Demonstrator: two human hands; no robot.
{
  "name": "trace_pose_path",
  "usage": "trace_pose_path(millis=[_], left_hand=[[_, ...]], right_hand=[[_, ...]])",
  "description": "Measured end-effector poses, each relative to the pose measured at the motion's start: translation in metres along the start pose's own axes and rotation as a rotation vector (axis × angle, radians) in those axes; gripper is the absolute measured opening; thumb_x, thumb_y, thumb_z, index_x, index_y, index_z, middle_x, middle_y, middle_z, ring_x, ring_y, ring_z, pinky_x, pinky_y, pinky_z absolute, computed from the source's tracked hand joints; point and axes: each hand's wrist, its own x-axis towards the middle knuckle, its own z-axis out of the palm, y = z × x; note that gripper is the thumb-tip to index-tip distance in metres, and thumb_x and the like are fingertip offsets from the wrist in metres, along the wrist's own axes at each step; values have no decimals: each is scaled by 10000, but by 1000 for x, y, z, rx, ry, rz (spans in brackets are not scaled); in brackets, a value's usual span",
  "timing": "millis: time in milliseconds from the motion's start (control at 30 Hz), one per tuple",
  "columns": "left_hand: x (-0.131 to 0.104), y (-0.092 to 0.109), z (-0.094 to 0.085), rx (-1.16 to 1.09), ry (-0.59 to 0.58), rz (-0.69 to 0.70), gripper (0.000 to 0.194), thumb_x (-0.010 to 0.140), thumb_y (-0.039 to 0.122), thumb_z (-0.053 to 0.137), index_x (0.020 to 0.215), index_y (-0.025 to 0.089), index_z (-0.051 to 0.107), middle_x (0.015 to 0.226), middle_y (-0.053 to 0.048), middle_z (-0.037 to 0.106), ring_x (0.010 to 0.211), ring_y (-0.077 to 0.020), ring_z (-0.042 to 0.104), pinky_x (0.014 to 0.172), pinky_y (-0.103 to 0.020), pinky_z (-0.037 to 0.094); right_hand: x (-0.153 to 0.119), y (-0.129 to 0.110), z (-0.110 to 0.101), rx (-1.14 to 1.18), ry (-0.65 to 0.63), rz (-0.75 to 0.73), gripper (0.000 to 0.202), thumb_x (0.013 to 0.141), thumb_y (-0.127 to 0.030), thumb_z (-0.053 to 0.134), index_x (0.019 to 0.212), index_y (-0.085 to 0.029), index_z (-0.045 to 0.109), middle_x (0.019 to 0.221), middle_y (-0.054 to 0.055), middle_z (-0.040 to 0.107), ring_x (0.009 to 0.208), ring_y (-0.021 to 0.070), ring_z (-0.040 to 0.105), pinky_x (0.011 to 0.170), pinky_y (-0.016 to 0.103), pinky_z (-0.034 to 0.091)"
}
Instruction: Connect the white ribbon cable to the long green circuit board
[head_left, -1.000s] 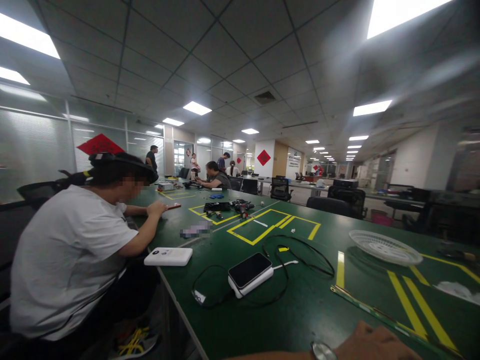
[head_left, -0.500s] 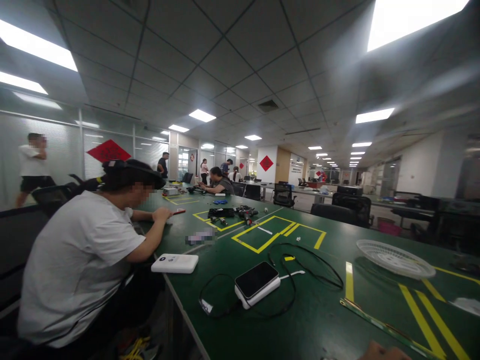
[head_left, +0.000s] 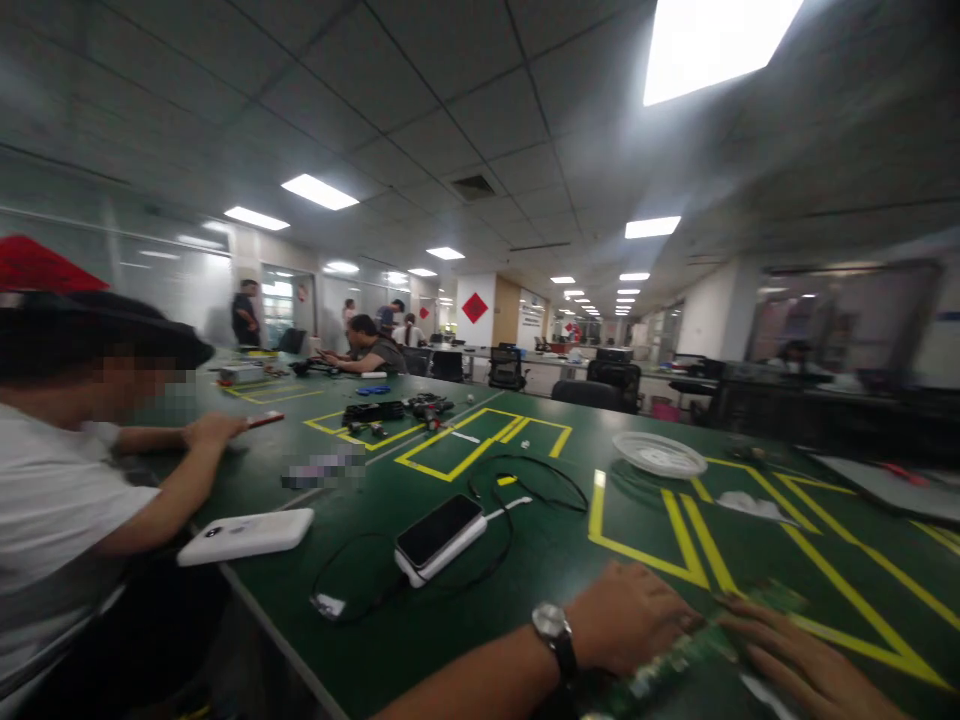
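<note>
My left hand point(head_left: 628, 618), with a wristwatch point(head_left: 553, 632) on its wrist, is over the table in the lower right. Its fingers are bent and closed at the edge of a green circuit board point(head_left: 667, 668), which is blurred by motion. From the right edge of the view comes my right hand point(head_left: 814, 660), its fingers stretched out and slightly apart beside the board's right end. Another green piece point(head_left: 780, 597) lies just beyond those fingers, too smeared to name. Something white point(head_left: 761, 692) shows below the right hand.
Yellow tape point(head_left: 649, 562) marks the green table point(head_left: 525, 560). A phone on a white block point(head_left: 441, 535) has black cable looped around it. A clear round plate point(head_left: 660, 457) stands farther off. At the left, a person point(head_left: 75, 480) sits near a white device point(head_left: 247, 535).
The view has swung to the right, so table items sit farther left. Both my hands have come into view with the board; only part of one hand showed before, near a long green strip.
</note>
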Motion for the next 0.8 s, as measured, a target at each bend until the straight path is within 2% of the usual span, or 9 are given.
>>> trace_pose_path(millis=[67,133,200,300,367,400,467,600,800], left_hand=[[-3,9,0,-74,-71,19,310,1015,330,444,1300,247,534,1319,-26,605,1181,-202,543,922,-346,422],[-6,14,2,-129,-112,23,354,1021,333,431,1366,269,484,1412,-37,534,1272,-219,481,994,-376,389],[-7,15,5,-176,-154,45,391,1023,344,419,1410,299,441,1489,-38,457,1330,-237,431,1026,-406,367],[-9,14,7,-230,-209,76,418,1028,343,393,1446,323,411,1525,-35,417,1391,-247,369,1065,-439,327],[-10,14,7,-245,-226,76,423,1030,336,384,1452,326,410,1526,-34,418,1396,-252,363,1078,-459,308],[-10,15,7,-247,-228,72,425,1028,331,389,1452,323,412,1525,-34,421,1392,-255,368,1078,-466,306],[-10,17,7,-244,-222,62,423,1019,313,409,1441,310,432,1512,-35,439,1370,-260,388,1075,-469,311],[-11,24,5,-234,-168,69,364,1000,286,448,1355,283,526,1424,-38,526,1288,-249,447,1062,-435,334],[-12,32,4,-218,-120,64,301,1001,272,457,1280,270,571,1328,-41,569,1229,-226,474,1030,-385,362]], right_hand=[[-9,-12,-16,26,-221,-13,421,922,-582,487,1128,-290,711,1358,72,597,1276,305,521,1110,469,403],[-10,-22,-26,42,-310,-86,391,963,-492,444,1164,-255,683,1384,65,576,1313,266,483,1136,435,357],[-8,-24,-34,-24,-208,-62,324,955,-399,457,1114,-221,676,1276,82,634,1229,243,542,1086,392,390],[-13,-18,-42,-249,-4,229,281,928,-360,469,1009,-180,670,1039,104,678,996,248,623,894,371,473],[-19,-16,-44,-318,12,379,314,908,-428,511,998,-171,669,971,103,672,922,256,626,811,362,477],[-22,-16,-44,-316,-11,406,346,898,-464,529,1009,-170,671,970,103,670,919,259,624,799,356,474],[-24,-20,-39,-289,-59,388,377,888,-493,545,1029,-171,681,1005,105,665,949,261,617,814,347,465],[-23,-30,-28,-253,-97,265,291,874,-387,569,1032,-180,699,1040,94,647,991,253,599,875,337,442],[-27,-32,-31,-187,-140,149,191,848,-280,583,988,-210,694,982,61,641,925,224,590,821,313,439]])
